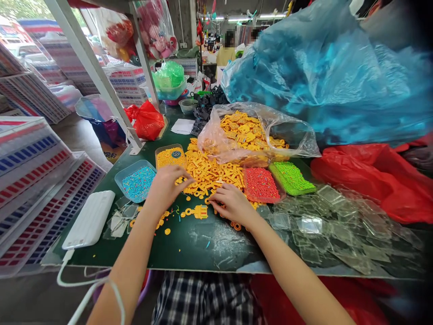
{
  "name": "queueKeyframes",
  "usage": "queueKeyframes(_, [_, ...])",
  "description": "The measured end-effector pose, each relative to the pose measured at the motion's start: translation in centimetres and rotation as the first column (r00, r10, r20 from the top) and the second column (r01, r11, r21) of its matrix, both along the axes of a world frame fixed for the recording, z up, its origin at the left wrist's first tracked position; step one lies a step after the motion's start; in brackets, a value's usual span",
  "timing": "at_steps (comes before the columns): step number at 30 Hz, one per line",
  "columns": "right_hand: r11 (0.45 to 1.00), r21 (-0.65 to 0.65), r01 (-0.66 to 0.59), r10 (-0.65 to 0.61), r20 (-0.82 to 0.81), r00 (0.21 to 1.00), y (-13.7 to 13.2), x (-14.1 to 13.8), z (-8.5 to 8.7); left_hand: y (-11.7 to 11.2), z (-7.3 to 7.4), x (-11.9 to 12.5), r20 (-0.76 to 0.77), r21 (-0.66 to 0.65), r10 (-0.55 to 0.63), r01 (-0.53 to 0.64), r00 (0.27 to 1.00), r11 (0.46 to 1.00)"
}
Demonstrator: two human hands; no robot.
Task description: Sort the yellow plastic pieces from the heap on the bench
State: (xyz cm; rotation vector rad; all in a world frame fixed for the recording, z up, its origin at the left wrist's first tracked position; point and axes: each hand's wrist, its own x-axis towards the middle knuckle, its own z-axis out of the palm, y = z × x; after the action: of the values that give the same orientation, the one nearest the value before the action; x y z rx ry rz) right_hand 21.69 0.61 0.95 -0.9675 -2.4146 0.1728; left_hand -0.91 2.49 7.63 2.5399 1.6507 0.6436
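My left hand (pixel 171 184) hovers at the left edge of a heap of small yellow plastic pieces (pixel 211 169), thumb and fingers drawn together; whatever is in the pinch is too small to make out. Across from it, my right hand (pixel 232 201) is closed at the fingertips on a small yellow plastic ring (pixel 207 200). Between and just below the hands, a flat yellow plastic figure (pixel 199 211) with coloured dots lies on the table, a ring piece beside its left end. A tray of yellow beads (pixel 165 159) stands just behind my left hand.
Trays of blue beads (pixel 138 181), red beads (pixel 262 184) and green beads (pixel 291 177) flank the heap. Clear plastic pieces (pixel 333 221) spread at right. A white power bank (pixel 89 219) with a cable lies left. Behind are an open plastic bag (pixel 297 133) and large blue bags (pixel 321 76).
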Motion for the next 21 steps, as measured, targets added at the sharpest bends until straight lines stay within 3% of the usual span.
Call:
queueKeyframes(1, [1.0, 0.001, 0.01, -0.01, -0.007, 1.0, 0.2, 0.0, 0.0, -1.3, -0.7, 0.2, 0.059, 0.008, -0.111, 0.111, 0.992, 0.994])
queueKeyframes(3, [1.0, -0.001, 0.03, -0.03, -0.022, 0.999, 0.4, 0.1, 0.0, -3.4, -2.5, 0.4, 0.121, 0.02, -0.225, 0.224, 0.967, 0.974])
queueKeyframes(6, [0.999, -0.006, 0.054, -0.054, -0.058, 0.997, 0.6, 0.3, 0.0, -5.3, -5.2, 0.4, 0.105, -0.001, -0.271, 0.272, 0.957, 0.962])
queueKeyframes(9, [0.995, -0.003, 0.101, -0.101, -0.121, 0.987, 0.4, 0.5, 0.4, -5.8, -6.8, 0.3, 0.087, 0.021, -0.287, 0.286, 0.954, 0.958])
queueKeyframes(13, [0.989, -0.005, 0.149, -0.147, -0.212, 0.966, -0.7, 1.2, 2.6, -5.6, -7.6, 0.2, 0.109, 0.039, -0.284, 0.282, 0.953, 0.959])
queueKeyframes(17, [0.978, -0.14, 0.152, -0.189, -0.305, 0.933, -3.8, 2.7, 5.0, -5.4, -7.7, 0.3, 0.15, -0.011, -0.268, 0.273, 0.952, 0.962])
queueKeyframes(21, [0.933, -0.207, 0.295, -0.345, -0.274, 0.898, -7.8, 5.0, 4.4, -5.5, -7.5, 0.4, 0.159, -0.067, -0.269, 0.282, 0.95, 0.957])
